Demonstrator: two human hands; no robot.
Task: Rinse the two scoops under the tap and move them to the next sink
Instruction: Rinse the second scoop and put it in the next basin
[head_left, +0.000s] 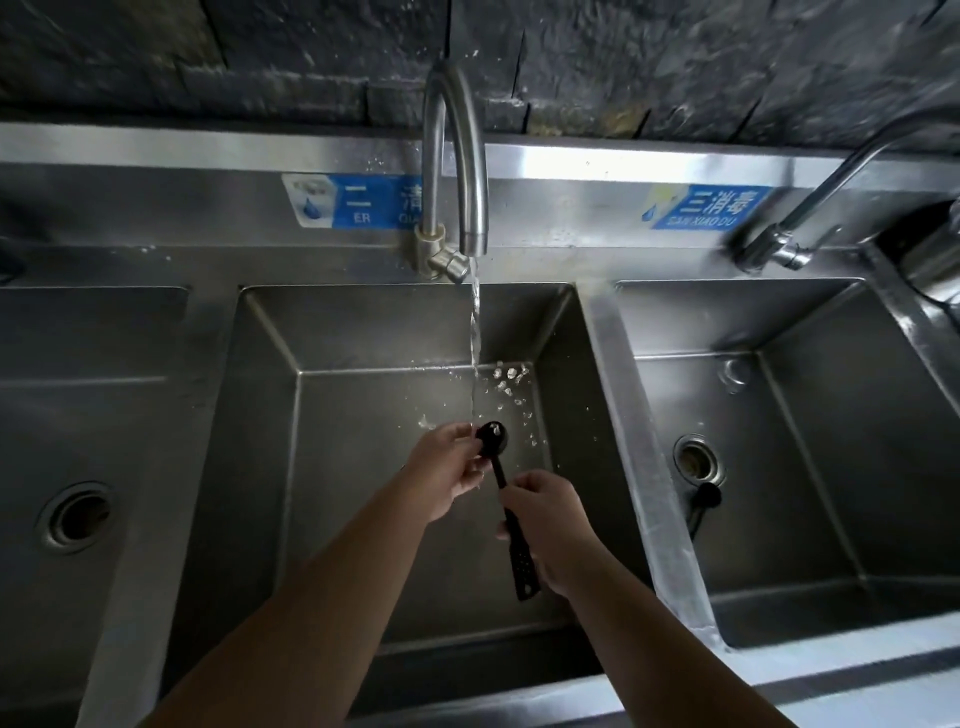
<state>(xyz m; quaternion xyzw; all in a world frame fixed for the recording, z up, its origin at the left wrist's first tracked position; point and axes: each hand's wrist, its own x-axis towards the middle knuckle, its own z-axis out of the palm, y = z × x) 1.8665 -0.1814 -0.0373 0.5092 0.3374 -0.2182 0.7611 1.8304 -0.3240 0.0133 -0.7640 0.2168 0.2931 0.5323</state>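
Observation:
A black scoop (492, 441) with a long perforated handle is held over the middle sink (363, 332), its round bowl right under the running stream from the tap (457, 156). My right hand (545, 525) grips the handle. My left hand (449, 467) has its fingers around the scoop's bowl. Water splashes off the bowl. A second black scoop (704, 501) lies on the floor of the right sink (831, 415), just below that sink's drain.
A third basin with a drain (78, 514) lies at the left. A second tap (810, 213) stands behind the right sink. Blue labels are stuck on the steel backsplash. A steel divider (628, 415) separates the middle and right sinks.

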